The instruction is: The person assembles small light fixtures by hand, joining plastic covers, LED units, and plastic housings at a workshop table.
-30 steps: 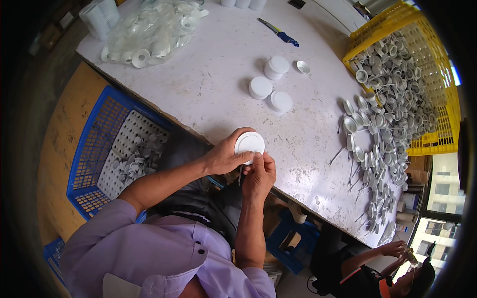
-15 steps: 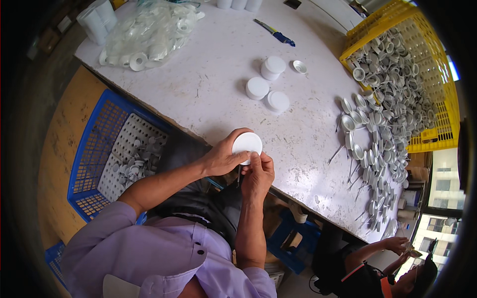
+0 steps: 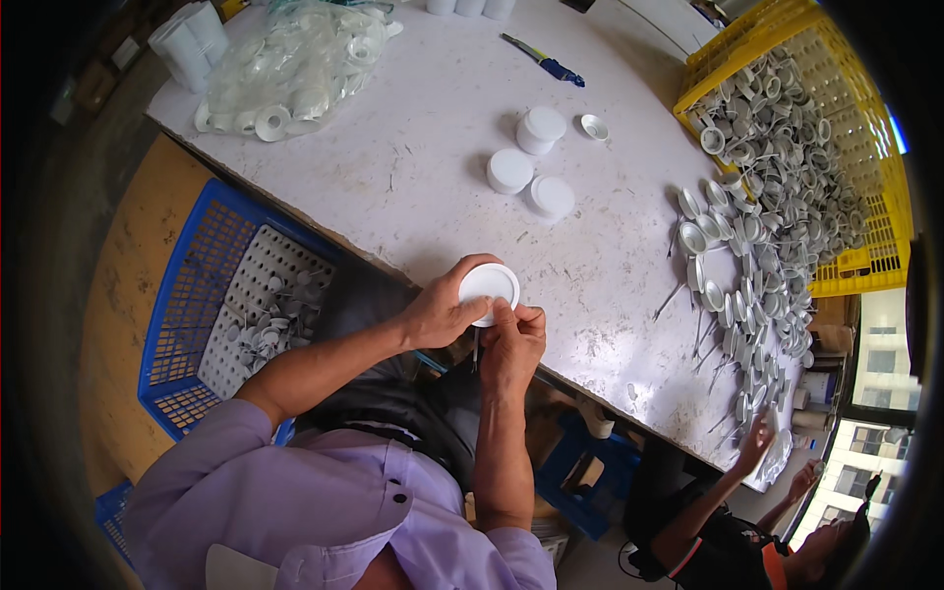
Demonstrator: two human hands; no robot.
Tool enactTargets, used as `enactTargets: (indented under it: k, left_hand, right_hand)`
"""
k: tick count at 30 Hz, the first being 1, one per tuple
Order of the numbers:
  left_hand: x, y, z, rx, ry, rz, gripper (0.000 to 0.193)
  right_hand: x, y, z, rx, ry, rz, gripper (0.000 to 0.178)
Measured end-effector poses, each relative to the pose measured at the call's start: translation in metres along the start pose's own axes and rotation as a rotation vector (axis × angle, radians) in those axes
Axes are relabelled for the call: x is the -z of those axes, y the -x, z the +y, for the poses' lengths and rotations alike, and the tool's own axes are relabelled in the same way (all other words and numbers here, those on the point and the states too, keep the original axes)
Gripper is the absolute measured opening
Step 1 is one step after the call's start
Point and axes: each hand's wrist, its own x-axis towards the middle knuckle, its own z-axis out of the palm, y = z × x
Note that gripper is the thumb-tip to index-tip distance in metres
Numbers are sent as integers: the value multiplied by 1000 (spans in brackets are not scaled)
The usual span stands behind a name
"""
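Just off the table's near edge, both my hands hold one round white cap-like piece (image 3: 489, 285) with a raised rim and a recessed middle. My left hand (image 3: 440, 309) wraps its left side, the thumb lying across its lower face. My right hand (image 3: 511, 346) pinches the lower right rim between thumb and fingers. A thin dark wire or stem hangs below the piece, beside my right hand. What the fingers do underneath is hidden. Farther on the table stand three stacks of white discs (image 3: 509, 170), and a small grey-white ring cup (image 3: 593, 127) lies beside them.
At right, a yellow crate (image 3: 890, 221) spills grey cups with wires (image 3: 752, 285) onto the table. A bag of white rings (image 3: 295, 74) and a blue-handled pen-like tool (image 3: 544, 61) lie farther back. A blue basket (image 3: 167, 324) stands at left; a co-worker (image 3: 723, 531) sits lower right.
The white piece showed a flatter face before; its rim and recessed middle now show. My hands have barely moved. The co-worker's one hand has reached up to the cups on the table.
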Motion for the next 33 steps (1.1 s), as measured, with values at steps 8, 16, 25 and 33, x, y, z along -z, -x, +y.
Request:
enactTargets:
  k: [8,16,25,33]
  left_hand:
    - [16,6,3,39,142,14,38]
    - [159,116,-46,275,497,555,32]
    - [289,250,-250,640,500,829,56]
    - [281,306,-358,1103,65,890,38]
  right_hand:
    - [-5,10,2,58,215,-51,14]
    - [81,14,-49,519,494,239,6]
    - [171,-33,-87,870,1791,788,25]
    - [171,-51,-91,698,1656,685,24]
